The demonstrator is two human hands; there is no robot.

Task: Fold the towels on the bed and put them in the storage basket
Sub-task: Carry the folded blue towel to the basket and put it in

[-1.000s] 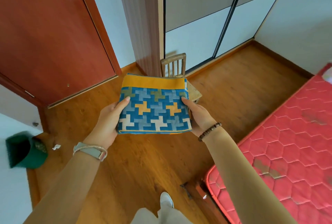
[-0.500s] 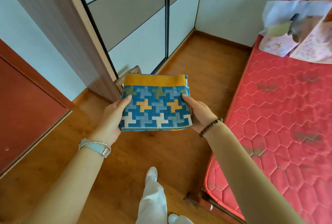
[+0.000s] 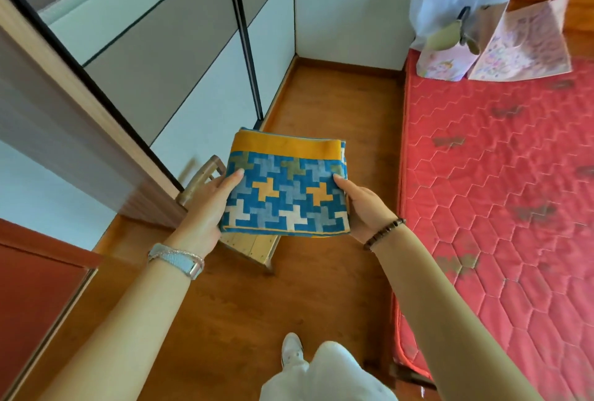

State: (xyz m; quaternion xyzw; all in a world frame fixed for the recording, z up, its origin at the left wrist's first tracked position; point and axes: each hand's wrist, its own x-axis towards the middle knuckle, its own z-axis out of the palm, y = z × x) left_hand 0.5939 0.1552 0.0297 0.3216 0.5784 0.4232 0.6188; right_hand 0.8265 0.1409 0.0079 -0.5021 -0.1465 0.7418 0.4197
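while left hand (image 3: 205, 208) and right hand (image 3: 363, 208) each clamp one side edge of the folded towel (image 3: 286, 188) between them, a loosened thumb could spill the layers; storage basket seemingly out of view.

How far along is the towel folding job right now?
Done: the blue-and-yellow patterned cloth towel is folded into a neat rectangle. In hand: the left hand and right hand grip its sides above the wooden floor beside the red quilted mattress. Left: putting it in the storage basket, which is not in view. No other towels show on the mattress.
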